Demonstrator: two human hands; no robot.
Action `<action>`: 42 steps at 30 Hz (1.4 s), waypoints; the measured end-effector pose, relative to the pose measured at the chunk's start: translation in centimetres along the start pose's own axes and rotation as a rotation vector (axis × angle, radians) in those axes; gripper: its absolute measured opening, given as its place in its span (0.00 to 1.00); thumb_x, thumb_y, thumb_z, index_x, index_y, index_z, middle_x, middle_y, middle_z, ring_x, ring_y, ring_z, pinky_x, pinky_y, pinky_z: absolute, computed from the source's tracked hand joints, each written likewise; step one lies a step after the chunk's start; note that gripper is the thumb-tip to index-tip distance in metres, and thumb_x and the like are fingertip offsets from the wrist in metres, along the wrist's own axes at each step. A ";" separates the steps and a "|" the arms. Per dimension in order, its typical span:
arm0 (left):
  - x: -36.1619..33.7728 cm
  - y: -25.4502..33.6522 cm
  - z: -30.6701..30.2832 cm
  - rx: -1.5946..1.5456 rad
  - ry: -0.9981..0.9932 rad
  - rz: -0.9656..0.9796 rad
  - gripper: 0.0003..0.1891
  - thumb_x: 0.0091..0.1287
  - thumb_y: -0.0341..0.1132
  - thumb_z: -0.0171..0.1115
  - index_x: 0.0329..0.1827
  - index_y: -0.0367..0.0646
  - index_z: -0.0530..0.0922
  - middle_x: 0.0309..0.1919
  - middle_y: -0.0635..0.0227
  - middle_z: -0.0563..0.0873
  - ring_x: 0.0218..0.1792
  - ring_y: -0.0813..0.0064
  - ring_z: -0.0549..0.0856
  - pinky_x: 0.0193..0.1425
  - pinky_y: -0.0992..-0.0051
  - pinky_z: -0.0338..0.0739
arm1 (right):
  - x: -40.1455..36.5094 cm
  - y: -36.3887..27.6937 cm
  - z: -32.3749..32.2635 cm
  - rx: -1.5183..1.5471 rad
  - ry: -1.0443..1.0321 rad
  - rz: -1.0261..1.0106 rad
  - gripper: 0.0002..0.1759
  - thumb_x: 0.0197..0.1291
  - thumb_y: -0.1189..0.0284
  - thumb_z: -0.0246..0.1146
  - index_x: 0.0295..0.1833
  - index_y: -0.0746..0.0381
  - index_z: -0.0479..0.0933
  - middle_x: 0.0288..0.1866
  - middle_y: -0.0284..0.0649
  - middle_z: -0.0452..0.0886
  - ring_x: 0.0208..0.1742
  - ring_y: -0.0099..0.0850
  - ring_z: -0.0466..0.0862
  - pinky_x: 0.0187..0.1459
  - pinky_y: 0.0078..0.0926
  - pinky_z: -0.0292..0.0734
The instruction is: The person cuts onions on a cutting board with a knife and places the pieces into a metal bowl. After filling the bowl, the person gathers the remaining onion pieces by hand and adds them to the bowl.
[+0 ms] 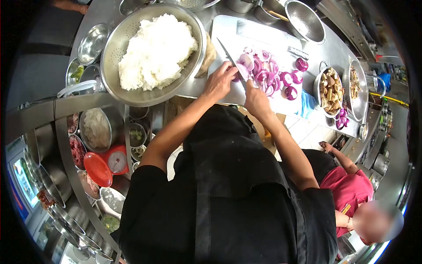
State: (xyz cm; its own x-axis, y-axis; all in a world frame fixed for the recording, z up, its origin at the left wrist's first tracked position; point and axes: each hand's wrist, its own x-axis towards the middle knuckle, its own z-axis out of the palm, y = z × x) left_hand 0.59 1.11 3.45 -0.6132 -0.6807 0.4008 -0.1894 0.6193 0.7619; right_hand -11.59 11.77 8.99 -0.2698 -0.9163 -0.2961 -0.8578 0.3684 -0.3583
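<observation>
My right hand is closed around the handle of a kitchen knife, its blade pointing away to the upper left over the white cutting board. Close to the blade, my left hand has its fingers bent over a piece of red onion, mostly hidden beneath them. Sliced red onion lies heaped just right of the blade. Further right on the board are several peeled whole red onions.
A large steel colander with cooked white rice stands left of the board. On the right are a bowl of cut mushrooms and an oval colander. A co-worker in a red shirt is at the lower right.
</observation>
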 end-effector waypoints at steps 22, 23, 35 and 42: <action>1.7 1.3 -1.2 0.154 -0.177 -0.311 0.11 0.56 0.24 0.65 0.39 0.39 0.73 0.34 0.59 0.77 0.33 0.61 0.81 0.35 0.65 0.74 | 0.7 5.2 1.0 0.284 0.062 -0.062 0.15 0.58 0.74 0.52 0.50 0.69 0.66 0.30 0.60 0.80 0.36 0.57 0.81 0.40 0.52 0.76; 1.8 2.2 -1.0 0.068 -0.151 -0.523 0.11 0.56 0.23 0.65 0.38 0.38 0.72 0.32 0.58 0.78 0.29 0.62 0.81 0.34 0.66 0.74 | 0.3 5.0 0.9 0.261 0.071 -0.037 0.14 0.58 0.74 0.52 0.48 0.69 0.66 0.29 0.59 0.80 0.35 0.57 0.81 0.39 0.52 0.76; 0.7 0.7 -1.4 0.080 -0.137 0.054 0.09 0.56 0.18 0.60 0.39 0.37 0.77 0.37 0.61 0.78 0.38 0.60 0.82 0.40 0.65 0.76 | -3.4 1.3 -0.4 0.085 0.078 -0.092 0.12 0.56 0.77 0.51 0.46 0.67 0.67 0.23 0.54 0.80 0.28 0.50 0.84 0.30 0.46 0.79; 0.7 -1.8 -1.1 0.061 -0.098 0.210 0.10 0.55 0.15 0.60 0.38 0.36 0.78 0.39 0.59 0.79 0.38 0.59 0.82 0.40 0.68 0.77 | -1.3 0.8 2.1 0.100 0.133 -0.096 0.15 0.54 0.78 0.52 0.48 0.70 0.67 0.22 0.54 0.79 0.26 0.50 0.82 0.28 0.45 0.78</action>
State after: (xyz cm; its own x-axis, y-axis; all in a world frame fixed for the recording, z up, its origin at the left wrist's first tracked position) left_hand 1.33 -0.92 2.86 -0.7150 -0.4950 0.4938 -0.0941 0.7680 0.6335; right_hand -10.98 13.58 7.22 -0.2503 -0.9581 -0.1390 -0.8365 0.2863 -0.4672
